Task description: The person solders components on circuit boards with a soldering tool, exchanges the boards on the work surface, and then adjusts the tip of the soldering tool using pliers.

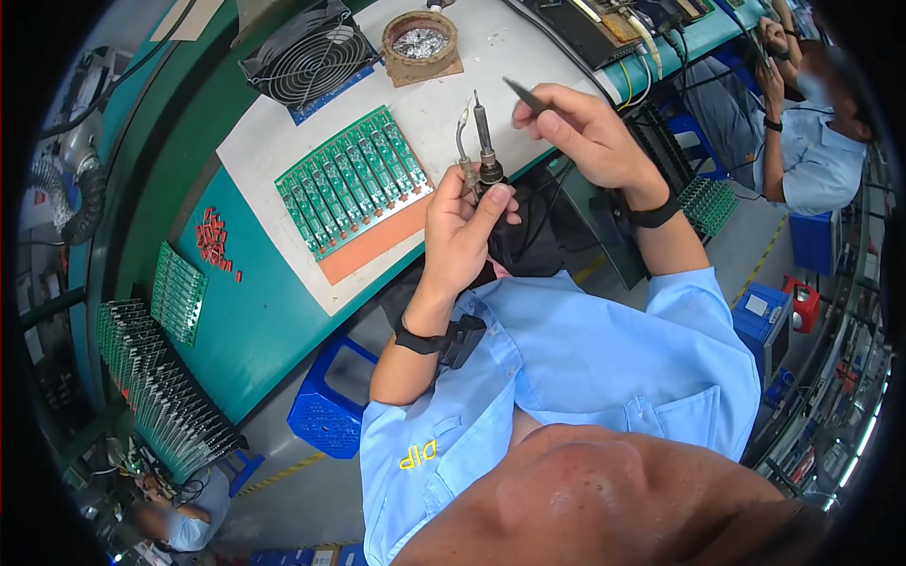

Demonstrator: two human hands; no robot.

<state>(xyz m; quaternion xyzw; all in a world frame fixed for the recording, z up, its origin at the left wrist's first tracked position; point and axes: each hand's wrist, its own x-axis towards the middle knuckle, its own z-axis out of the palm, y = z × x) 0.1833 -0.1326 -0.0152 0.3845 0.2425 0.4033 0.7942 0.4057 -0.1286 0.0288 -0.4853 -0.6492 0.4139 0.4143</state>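
My left hand [460,231] is closed around the handle of a soldering iron [484,132], whose tip points up, and a thin metal tube [461,134] stands beside the iron in the same grip. To the right, my right hand [599,137] pinches a dark pointed tool [525,96], its tip towards the iron but apart from it. Left of my hands, a green circuit board panel [354,184] with several long strips lies on white paper [255,141], over an orange-brown sheet [377,242].
A black fan [316,61] and a round pot of metal scraps [420,42] stand at the back. Red parts [215,241], another panel [177,292] and racked boards [156,377] are left. A blue stool [328,401] stands below the bench edge. Co-workers sit upper right and lower left.
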